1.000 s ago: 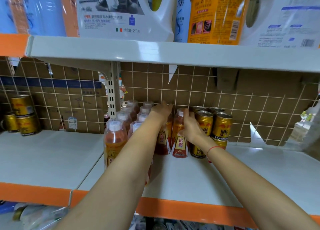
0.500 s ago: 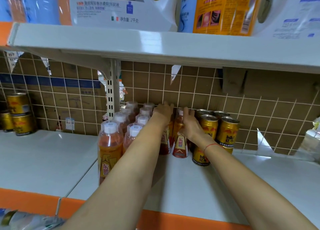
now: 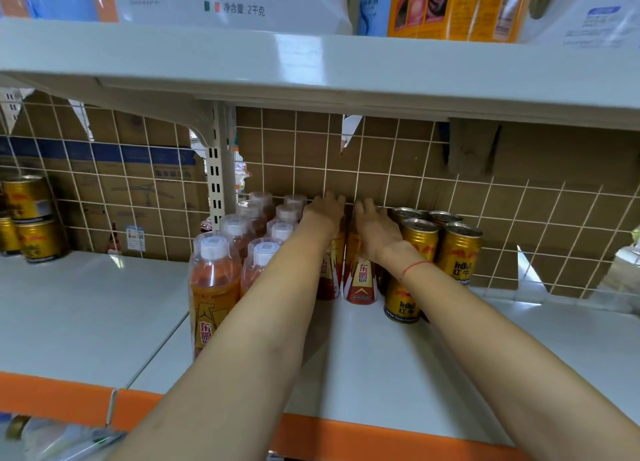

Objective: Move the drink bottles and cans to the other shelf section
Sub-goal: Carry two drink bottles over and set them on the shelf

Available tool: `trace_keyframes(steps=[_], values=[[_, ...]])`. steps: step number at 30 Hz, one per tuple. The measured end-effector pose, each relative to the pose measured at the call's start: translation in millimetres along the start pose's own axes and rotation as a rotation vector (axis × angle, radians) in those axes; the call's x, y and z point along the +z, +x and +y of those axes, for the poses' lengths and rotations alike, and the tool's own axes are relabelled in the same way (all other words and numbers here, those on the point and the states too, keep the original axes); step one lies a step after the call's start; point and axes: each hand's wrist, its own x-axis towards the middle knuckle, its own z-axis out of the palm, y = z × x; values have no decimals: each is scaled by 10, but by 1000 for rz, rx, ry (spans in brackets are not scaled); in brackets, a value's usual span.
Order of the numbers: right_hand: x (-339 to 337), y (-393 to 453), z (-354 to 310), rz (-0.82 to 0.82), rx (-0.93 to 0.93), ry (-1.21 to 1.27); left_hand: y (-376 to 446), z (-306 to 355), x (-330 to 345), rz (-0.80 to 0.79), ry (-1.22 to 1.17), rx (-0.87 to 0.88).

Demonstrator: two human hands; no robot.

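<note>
**Two hands reach for bottles at the back of a shop shelf**

Both arms stretch deep into the right shelf section (image 3: 398, 356). The left hand (image 3: 323, 212) lies over the top of a drink bottle (image 3: 329, 270) in the back row, fingers curved down behind it; whether it truly grips cannot be told. The right hand (image 3: 375, 230) lies just beside it, over a second bottle (image 3: 360, 280) with a red and gold label, fingers reaching past its top; its hold is also unclear. A red string circles the right wrist. To the left of the hands stands a cluster of orange bottles (image 3: 214, 277) with white caps. To the right, touching the right wrist, stand stacked gold cans (image 3: 459, 256).

Compared with a second ago, the hands sit on the same two bottles, and the camera is closer and lower.

The shelf is white with an orange front edge. The left shelf section (image 3: 86, 311) holds a few gold cans (image 3: 29, 218) at its far edge. A wire grid and cardboard (image 3: 398, 169) form the back. Detergent jugs (image 3: 450, 6) stand on the upper shelf.
</note>
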Motion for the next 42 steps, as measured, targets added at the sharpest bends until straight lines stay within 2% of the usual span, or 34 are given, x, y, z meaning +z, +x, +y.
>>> trace_keyframes(steps=[30, 42], values=[[90, 160, 52, 27, 32, 13, 82, 22, 23, 45, -62, -16], [15, 186, 35, -18, 39, -33, 89, -2, 24, 51, -94, -5]])
